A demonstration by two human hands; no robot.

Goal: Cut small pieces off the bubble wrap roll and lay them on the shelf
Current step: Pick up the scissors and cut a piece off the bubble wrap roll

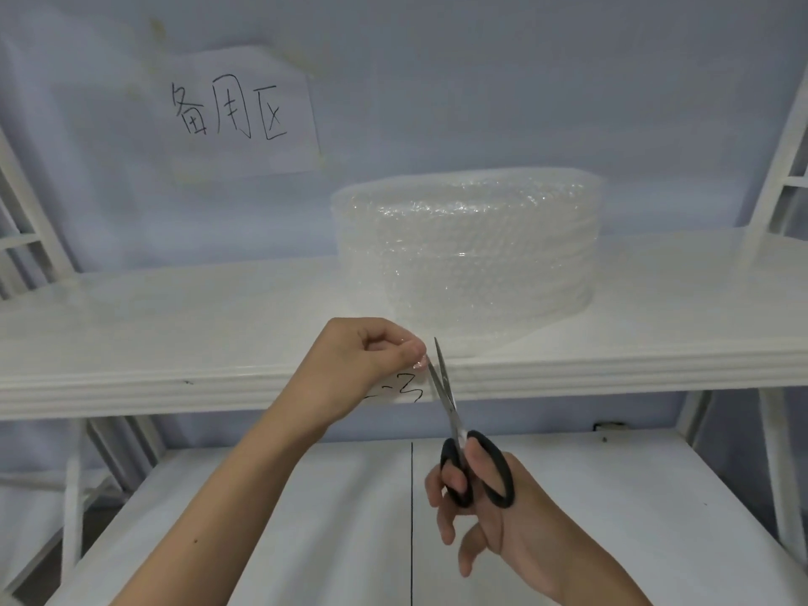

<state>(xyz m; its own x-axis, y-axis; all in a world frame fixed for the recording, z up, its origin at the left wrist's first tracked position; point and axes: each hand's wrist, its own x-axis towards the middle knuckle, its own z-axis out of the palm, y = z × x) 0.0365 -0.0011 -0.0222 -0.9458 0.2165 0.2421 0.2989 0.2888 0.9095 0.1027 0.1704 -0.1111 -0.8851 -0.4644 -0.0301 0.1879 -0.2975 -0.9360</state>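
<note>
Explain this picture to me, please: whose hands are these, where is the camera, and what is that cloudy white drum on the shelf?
There is no machine here. A person wears a wide-angle camera on the head, so you look forward and down at their own two bare hands. The cloudy drum is a bubble wrap roll standing on a white shelf. The left hand pinches the loose end of the wrap at the shelf's front edge. The right hand holds black-handled scissors, blades slightly open and pointing up right beside the pinched bit, ready to cut. On the wall behind hangs a handwritten paper sign. Below is another white surface with a thin dark line down it.
</note>
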